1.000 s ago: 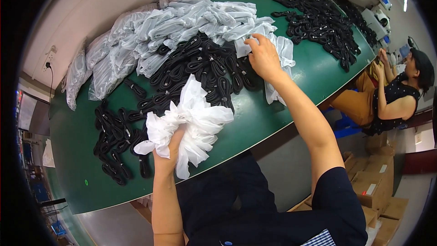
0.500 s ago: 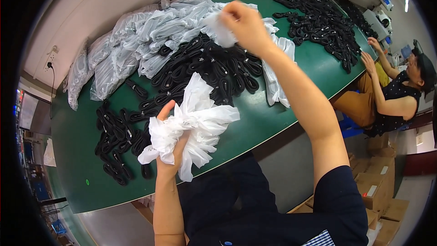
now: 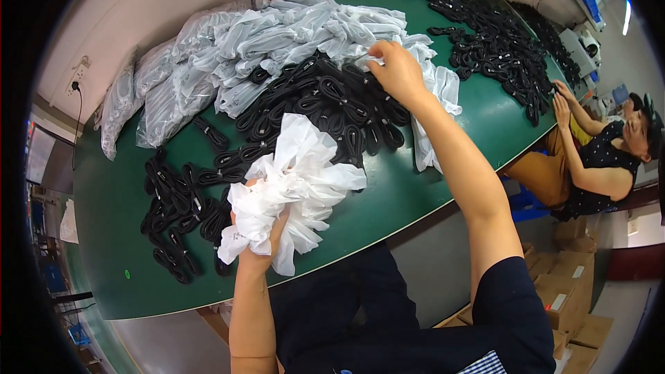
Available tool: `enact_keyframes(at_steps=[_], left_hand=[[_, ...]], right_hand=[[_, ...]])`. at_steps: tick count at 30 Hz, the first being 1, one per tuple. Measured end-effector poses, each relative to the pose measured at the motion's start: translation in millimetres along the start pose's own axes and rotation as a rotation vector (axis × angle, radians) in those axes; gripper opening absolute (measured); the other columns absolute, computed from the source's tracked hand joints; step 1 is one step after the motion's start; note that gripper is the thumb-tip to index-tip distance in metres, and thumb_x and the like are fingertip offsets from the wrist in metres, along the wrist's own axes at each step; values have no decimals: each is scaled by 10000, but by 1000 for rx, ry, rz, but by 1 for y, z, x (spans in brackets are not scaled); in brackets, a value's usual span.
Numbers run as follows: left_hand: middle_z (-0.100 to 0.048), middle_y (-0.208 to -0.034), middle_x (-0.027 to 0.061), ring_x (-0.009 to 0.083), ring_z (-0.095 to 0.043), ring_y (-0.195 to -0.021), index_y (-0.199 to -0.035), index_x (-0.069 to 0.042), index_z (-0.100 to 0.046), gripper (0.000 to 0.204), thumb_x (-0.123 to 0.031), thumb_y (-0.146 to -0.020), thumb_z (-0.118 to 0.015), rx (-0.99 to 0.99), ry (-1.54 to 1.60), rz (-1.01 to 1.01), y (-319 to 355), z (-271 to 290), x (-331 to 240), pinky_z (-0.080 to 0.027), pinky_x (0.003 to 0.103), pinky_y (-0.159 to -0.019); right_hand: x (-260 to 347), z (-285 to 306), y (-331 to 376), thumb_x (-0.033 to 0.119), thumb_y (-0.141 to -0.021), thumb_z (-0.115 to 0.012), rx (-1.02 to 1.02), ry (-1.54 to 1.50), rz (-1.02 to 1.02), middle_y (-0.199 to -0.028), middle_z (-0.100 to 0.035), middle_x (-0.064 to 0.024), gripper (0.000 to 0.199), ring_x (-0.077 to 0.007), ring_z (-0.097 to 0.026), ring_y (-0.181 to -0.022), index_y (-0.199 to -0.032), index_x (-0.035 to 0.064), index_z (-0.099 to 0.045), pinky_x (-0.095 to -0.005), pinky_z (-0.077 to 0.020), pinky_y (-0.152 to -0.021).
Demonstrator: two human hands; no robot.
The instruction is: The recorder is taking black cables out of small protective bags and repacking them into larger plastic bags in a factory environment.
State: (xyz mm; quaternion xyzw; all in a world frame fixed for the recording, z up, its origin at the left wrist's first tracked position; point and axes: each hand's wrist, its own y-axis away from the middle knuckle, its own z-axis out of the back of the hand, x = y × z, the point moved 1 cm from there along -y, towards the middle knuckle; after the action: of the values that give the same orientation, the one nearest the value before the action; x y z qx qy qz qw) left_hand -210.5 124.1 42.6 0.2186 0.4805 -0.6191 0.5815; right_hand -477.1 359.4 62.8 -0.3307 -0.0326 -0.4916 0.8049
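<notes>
A bunch of crumpled thin white plastic bags point(image 3: 298, 187) is gripped in my left hand point(image 3: 267, 235), and it covers most of that hand's fingers. My right hand point(image 3: 400, 75) is over the right end of a pile of filled white bags point(image 3: 291, 28), its fingers curled toward the thumb. White plastic lies right by its fingertips; whether they pinch it is unclear. Below that hand and beyond the bunch lies a heap of coiled black cables point(image 3: 325, 93) with metal plugs. More cable coils point(image 3: 173, 194) lie left of the bunch.
Everything rests on a green table point(image 3: 374, 218) with a curved far edge. Another heap of black cables point(image 3: 485, 48) lies at the far right, where a co-worker point(image 3: 596, 152) sits. Cardboard boxes point(image 3: 564, 284) stand on the floor at right. A wall socket point(image 3: 76, 83) is at left.
My right hand has come nearer and to the right, from above the bag pile to its right end. The blurred white bag at its fingers no longer shows there. The left hand keeps its bunch.
</notes>
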Motion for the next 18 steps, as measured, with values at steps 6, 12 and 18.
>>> enact_keyframes(at_steps=[6, 12, 18], left_hand=[[-572, -1134, 107, 256, -540, -1062, -1170, -16, -561, 335, -85, -848, -620, 55, 88, 55, 10, -1, 7, -398, 326, -925], [-547, -1174, 112, 243, -520, -1093, -1184, -13, -542, 351, -48, -844, -619, 102, 132, 104, 10, 1, 1, -385, 319, -948], [-577, -1162, 103, 229, -574, -1035, -1203, -19, -530, 511, -39, -733, -730, -8, -64, -34, 7, -8, -4, -440, 313, -878]], right_hand=[[-44, -36, -10, 156, -769, -672, 45, 164, 154, -873, -610, -127, 150, -314, -596, -841, -869, 55, -623, -408, -473, -724], [-12, -13, -46, 140, -825, -650, -156, -411, -70, -731, -584, -31, 149, -118, -519, -705, -832, 12, -575, -276, -425, -641], [56, 23, -35, 136, -850, -639, 88, -899, -87, -758, -600, 5, 119, -72, -539, -725, -856, 33, -579, -230, -425, -649]])
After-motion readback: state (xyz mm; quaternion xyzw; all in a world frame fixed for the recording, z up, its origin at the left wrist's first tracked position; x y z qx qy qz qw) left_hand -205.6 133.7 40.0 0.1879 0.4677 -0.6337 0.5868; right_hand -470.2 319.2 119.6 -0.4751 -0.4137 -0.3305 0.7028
